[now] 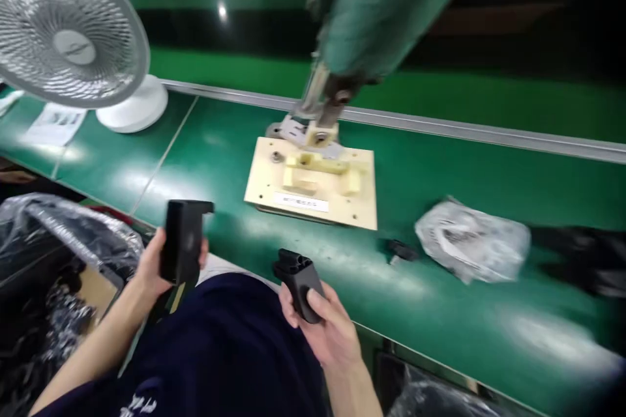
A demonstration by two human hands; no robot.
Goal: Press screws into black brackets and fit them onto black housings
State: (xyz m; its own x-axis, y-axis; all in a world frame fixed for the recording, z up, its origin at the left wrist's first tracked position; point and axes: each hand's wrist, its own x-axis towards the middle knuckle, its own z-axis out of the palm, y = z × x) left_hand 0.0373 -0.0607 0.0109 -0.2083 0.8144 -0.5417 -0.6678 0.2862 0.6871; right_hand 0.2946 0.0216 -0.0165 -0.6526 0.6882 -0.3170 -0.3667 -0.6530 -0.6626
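Observation:
My left hand (155, 264) is wrapped round a black plastic housing (183, 241), upright with a small lip at its top right, near the table's front edge. In my right hand (328, 316) is a black hollow part (300, 283), its open, ribbed end pointing up and left, my thumb across its lower end. The two parts are apart. Beyond them on the green table (225, 143) sits a cream fixture plate (313, 186) with raised blocks and a white label. The metal head of a green press (325, 104) is above the back of the plate.
A fan (73, 45) stands at the back left. Right of the fixture lie a small black part (402, 249), a clear plastic bag (472, 241) and blurred black items (587, 257). Bins with plastic liners (73, 234) and dark parts are at the lower left; another liner shows lower right.

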